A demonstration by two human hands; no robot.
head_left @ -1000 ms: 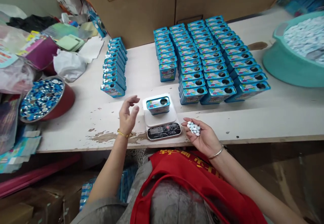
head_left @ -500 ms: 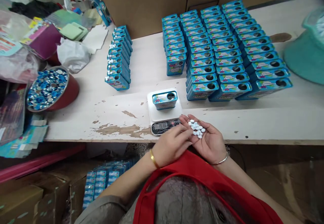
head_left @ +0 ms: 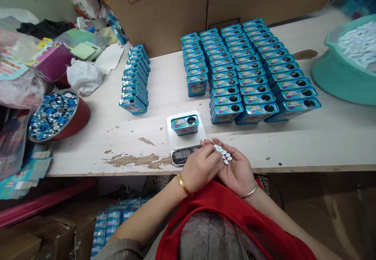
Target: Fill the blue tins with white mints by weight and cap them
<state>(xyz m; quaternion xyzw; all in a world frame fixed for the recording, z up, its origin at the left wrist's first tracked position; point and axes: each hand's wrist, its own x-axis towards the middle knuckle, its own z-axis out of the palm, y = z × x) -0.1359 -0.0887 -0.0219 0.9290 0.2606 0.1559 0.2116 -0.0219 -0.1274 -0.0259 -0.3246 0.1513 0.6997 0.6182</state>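
My right hand is turned palm up and cupped, holding several small white oval candies. Over that palm, my left hand bends its fingers together against the candies; its fingertips are partly hidden, so I cannot see what is between them. Just beyond the hands lies a white digital scale with a lit display. A blue printed tin stands upright on its plate, its round hole open at the top right. Something pale shows inside the hole.
Rows of blue tins stand at the right, and a shorter row at the left has white candies on top. A teal tub of white candies is far right. A red bowl holds blue-silver pieces. Cardboard stands behind.
The view has shifted, showing more of the teal tub. My left hand has moved further over the right palm, covering some candies. The tin stays on the scale.
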